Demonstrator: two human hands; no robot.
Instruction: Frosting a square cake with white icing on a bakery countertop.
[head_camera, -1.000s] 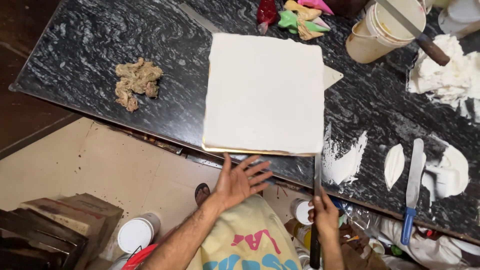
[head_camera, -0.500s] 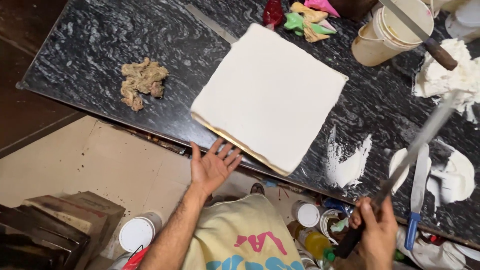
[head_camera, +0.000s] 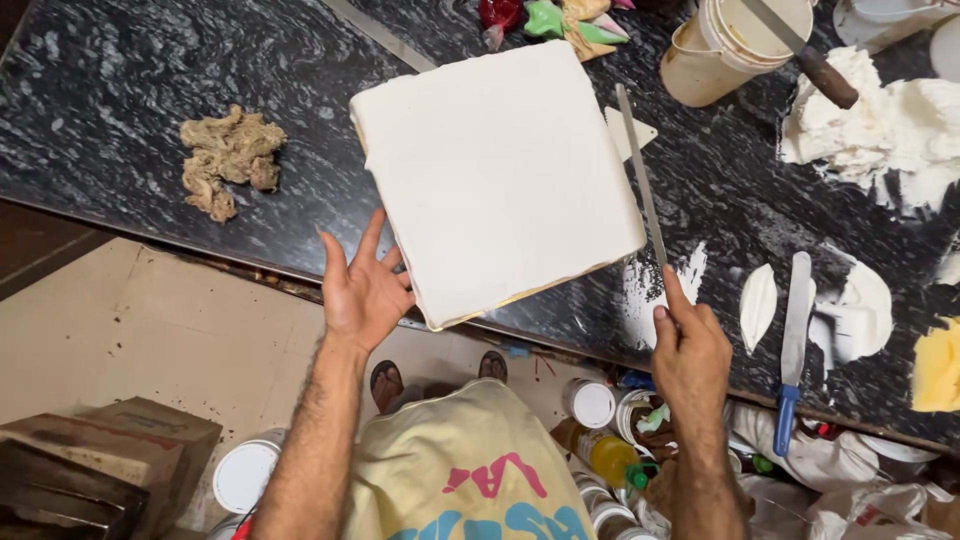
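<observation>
- Nearest the camera, below the counter (head_camera: 150, 60) edge, the person's yellow printed shirt (head_camera: 470, 470) fills the bottom middle, with white-lidded jars (head_camera: 245, 472) on the floor to either side.
- The left hand (head_camera: 362, 292) rises from a bare forearm, palm facing the counter, fingers (head_camera: 333, 255) spread wide and straight, gripping nothing; its fingertips lie just beside the near left edge of the square white-iced cake (head_camera: 495, 170), and whether they touch it cannot be told.
- The right hand (head_camera: 690, 345) is raised at the counter's front edge, fingers curled shut around the handle end of a long, narrow palette knife (head_camera: 640, 185), index finger stretched along the blade.
- That knife runs up and slightly left from the hand, its blade lying along the right side of the cake.
- The cake sits turned at an angle on the black marbled counter, its near corner overhanging the counter's front edge; a thin yellowish base shows under that corner.
- To the right, smears of white icing (head_camera: 860, 310) mark the counter, and a blue-handled spatula (head_camera: 792, 350) lies across them.
- Left of the cake, well apart, lies a crumpled brownish rag (head_camera: 228, 160).
- Farthest back stand a cream bucket (head_camera: 735, 45) with a wooden-handled tool across it, a heap of white icing (head_camera: 880, 125), and coloured piping bags (head_camera: 565, 18).
</observation>
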